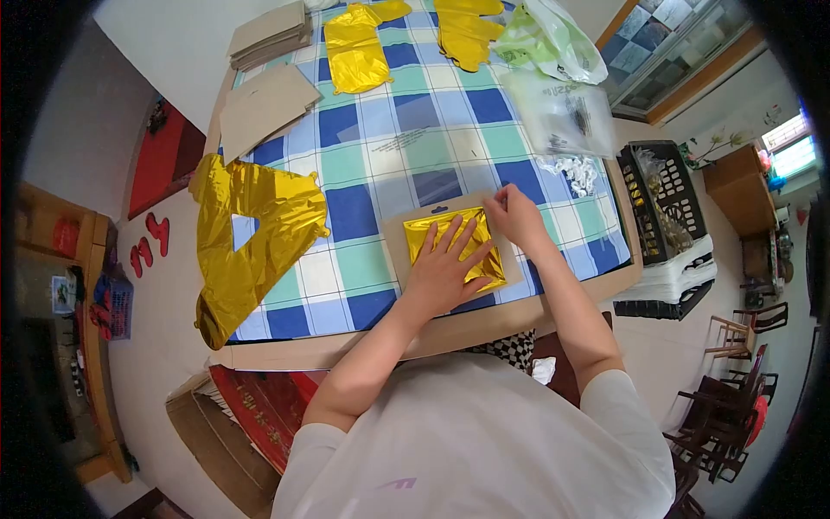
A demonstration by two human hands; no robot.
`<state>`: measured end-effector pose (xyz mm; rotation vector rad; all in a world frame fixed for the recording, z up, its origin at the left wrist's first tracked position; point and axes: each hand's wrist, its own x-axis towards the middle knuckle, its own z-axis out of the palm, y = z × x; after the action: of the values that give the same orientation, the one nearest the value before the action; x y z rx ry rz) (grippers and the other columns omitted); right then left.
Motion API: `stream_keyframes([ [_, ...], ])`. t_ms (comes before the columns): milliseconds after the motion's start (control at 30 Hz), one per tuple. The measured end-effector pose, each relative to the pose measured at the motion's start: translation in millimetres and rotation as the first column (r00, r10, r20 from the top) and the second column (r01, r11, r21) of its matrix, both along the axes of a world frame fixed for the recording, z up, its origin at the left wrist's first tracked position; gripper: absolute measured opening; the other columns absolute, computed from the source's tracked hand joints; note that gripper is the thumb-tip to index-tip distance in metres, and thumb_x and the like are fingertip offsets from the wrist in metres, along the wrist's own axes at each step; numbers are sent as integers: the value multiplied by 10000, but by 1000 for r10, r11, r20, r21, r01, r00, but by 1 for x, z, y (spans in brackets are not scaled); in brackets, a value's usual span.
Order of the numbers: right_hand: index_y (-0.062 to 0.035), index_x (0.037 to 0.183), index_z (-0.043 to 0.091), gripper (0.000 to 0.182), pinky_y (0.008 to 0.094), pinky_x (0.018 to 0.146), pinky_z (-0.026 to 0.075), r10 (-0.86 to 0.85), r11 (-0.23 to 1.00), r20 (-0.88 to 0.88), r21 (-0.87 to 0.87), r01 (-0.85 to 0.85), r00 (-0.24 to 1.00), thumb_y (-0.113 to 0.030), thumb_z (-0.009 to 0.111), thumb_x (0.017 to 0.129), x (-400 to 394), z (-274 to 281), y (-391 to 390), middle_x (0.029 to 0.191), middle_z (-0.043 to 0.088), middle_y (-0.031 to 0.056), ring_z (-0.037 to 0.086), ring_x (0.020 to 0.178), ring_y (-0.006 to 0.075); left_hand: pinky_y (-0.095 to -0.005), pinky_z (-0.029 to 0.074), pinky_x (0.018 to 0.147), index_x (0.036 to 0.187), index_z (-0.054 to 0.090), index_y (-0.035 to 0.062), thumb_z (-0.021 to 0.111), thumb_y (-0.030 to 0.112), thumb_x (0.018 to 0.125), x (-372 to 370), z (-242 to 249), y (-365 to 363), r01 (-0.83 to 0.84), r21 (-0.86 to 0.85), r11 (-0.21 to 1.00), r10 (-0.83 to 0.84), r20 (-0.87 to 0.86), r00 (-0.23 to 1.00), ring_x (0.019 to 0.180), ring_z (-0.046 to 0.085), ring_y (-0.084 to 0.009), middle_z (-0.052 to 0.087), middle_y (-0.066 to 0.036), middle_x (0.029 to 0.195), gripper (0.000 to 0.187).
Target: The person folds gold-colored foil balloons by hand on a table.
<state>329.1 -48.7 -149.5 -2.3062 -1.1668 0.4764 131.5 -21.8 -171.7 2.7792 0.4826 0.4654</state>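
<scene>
My left hand (443, 268) lies flat with spread fingers on a folded gold foil sheet (496, 266), which rests on a brown cardboard backing (398, 248) near the table's front edge. At the backing's upper right corner is my right hand (517, 216), its fingers pinched together; what they hold is too small to make out. A clear plastic bag with printed text (406, 143) lies just beyond the backing. To the left a large gold foil balloon (275, 203) is spread flat, with a cutout in its middle.
Cardboard sheets (264, 108) lie at the back left of the checked tablecloth (354, 208). Further back are gold balloons (356, 52), a green-white plastic bag (553, 39), a clear bag (553, 112) and small white pieces (577, 173). A black crate (661, 199) stands right of the table.
</scene>
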Motion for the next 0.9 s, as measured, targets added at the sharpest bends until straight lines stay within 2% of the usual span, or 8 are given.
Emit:
stream_keyframes([
  [167, -13, 972, 548, 356, 431, 691, 503, 36, 999, -149, 29, -32, 988, -279, 722, 812, 6, -3, 0, 855, 662, 190, 650, 799, 378, -559, 169, 1141, 1428, 424, 288, 493, 558, 910, 1, -1, 0, -10, 14, 1000, 10, 2, 1000, 1422, 251, -315, 331, -105, 1511, 588],
  [267, -9, 948, 543, 362, 408, 667, 502, 15, 1000, 104, -5, -14, 994, -279, 733, 801, -11, -4, 3, 852, 667, 183, 656, 786, 347, -558, 176, 1139, 1429, 419, 294, 496, 558, 909, 1, -2, -1, -12, 30, 999, 12, -2, 1000, 1422, 251, -312, 325, -104, 1515, 589],
  [367, 1, 899, 559, 346, 383, 658, 502, -9, 996, 111, 87, 0, 994, -279, 735, 797, -11, -12, 5, 803, 657, 171, 647, 737, 328, -559, 183, 1138, 1431, 414, 301, 499, 562, 905, 1, -4, -1, -10, 12, 1000, 10, -1, 1000, 1423, 253, -310, 320, -104, 1518, 593],
  [567, 30, 1026, 630, 247, 265, 640, 498, 65, 997, -475, 73, -34, 878, -113, 688, 833, -11, 12, -16, 887, 678, 77, 620, 762, 100, -562, 190, 1135, 1436, 409, 259, 514, 569, 892, 1, -5, 0, -19, 9, 1000, 19, 29, 999, 1424, 251, -313, 324, -112, 1515, 635],
  [667, 30, 1057, 643, 269, 258, 696, 516, 62, 988, -541, 150, 24, 839, -64, 702, 811, -5, -11, -17, 870, 695, 70, 646, 819, 111, -553, 178, 1142, 1416, 439, 218, 533, 541, 893, 1, -6, -1, -24, -33, 999, 27, 96, 995, 1416, 265, -321, 336, -116, 1503, 622],
  [767, 25, 1041, 646, 252, 258, 699, 517, 79, 975, -611, 213, 68, 788, -66, 699, 812, -4, -17, -18, 888, 694, 83, 650, 812, 128, -531, 221, 1134, 1387, 468, 169, 573, 436, 905, -3, 7, 2, 31, -213, 976, 18, 223, 975, 1405, 281, -326, 357, -126, 1479, 560],
  [867, 18, 1051, 646, 252, 255, 696, 514, 27, 974, -674, 183, 132, 738, -52, 693, 814, 7, -12, -27, 912, 692, 84, 647, 799, 129, -510, 297, 1103, 1320, 517, 107, 629, 187, 867, -6, 25, 15, 75, -274, 959, 65, 468, 881, 1356, 363, -345, 425, -140, 1427, 473],
  [900, 17, 1069, 643, 263, 254, 690, 514, -11, 972, -701, 160, 172, 713, -39, 688, 816, 15, -12, -32, 918, 693, 78, 647, 786, 129, -446, 378, 1062, 1214, 585, 73, 611, 95, 851, -9, 45, 26, 27, -233, 972, 91, 484, 870, 1300, 432, -342, 495, -142, 1362, 364],
])
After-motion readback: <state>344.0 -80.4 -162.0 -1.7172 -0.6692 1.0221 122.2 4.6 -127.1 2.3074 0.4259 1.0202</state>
